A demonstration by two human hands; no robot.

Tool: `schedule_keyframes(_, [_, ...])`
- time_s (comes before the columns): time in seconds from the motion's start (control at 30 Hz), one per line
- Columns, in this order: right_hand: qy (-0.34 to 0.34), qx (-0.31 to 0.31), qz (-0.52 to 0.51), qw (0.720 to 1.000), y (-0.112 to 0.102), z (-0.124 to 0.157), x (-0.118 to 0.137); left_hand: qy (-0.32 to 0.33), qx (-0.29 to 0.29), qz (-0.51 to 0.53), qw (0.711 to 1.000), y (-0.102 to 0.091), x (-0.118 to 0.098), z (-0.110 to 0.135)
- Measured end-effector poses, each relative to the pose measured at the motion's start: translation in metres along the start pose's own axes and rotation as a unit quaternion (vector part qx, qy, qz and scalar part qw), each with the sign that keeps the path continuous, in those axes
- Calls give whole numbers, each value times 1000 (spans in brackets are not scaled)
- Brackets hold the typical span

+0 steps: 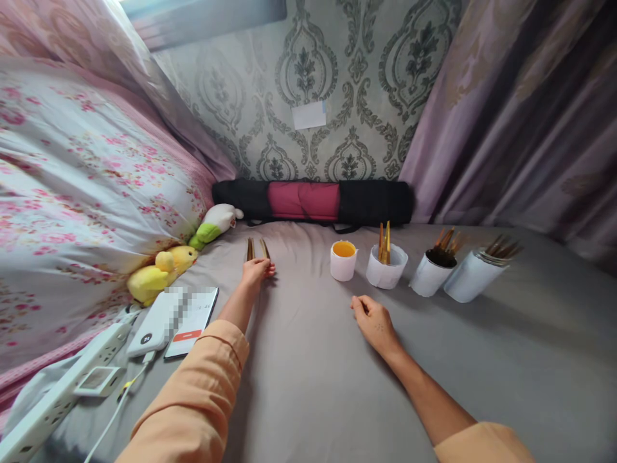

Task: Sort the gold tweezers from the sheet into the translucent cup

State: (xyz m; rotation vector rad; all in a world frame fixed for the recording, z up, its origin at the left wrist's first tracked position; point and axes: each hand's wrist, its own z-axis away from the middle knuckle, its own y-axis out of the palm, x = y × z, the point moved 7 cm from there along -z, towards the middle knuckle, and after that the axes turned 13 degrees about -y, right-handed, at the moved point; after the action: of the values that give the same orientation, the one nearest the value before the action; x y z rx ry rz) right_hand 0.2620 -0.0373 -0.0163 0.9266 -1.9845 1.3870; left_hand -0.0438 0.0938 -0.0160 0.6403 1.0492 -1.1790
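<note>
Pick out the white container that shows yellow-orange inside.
The leftmost container of the row of four. It alone has a yellow-orange interior; each of the other three has thin items poking out of its top.

Head-worn view, facing the wall [357,122], angled down

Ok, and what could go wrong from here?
The left hand is at thin brown pieces; a loose grip might let them drop. The yellow-lined cup stands on creased cloth not far from the right hand, so a bump could tip it. The left sleeve lies close to the phone and might nudge it.
</note>
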Motion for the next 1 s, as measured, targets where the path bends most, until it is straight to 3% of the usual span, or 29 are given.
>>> schedule_keyframes(0.47, [-2,-1,-4,1000,1,0,-1,-27,93,142,985,20,16,21])
schedule_keyframes(1.0, [-4,-4,4,1000,1,-1,-3,-33,152,186,970,52,40,61])
